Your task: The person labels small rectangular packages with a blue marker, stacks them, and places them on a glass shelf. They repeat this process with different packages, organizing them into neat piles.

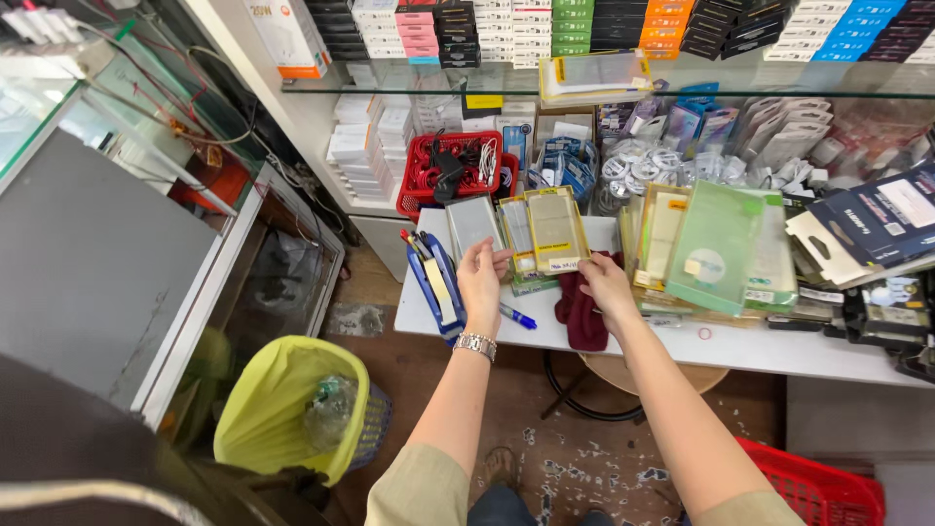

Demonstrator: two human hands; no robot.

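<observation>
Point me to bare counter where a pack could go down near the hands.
Bare white counter runs along the front edge, right of the dark red cloth, below the green pack stack. A narrower strip lies beside the blue pen. Behind both hands, left hand and right hand, it is crowded.

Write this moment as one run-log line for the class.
left hand: holds grey flat packet | right hand: holds yellow-edged flat packet | below: white counter, dark red cloth, blue pen
</observation>
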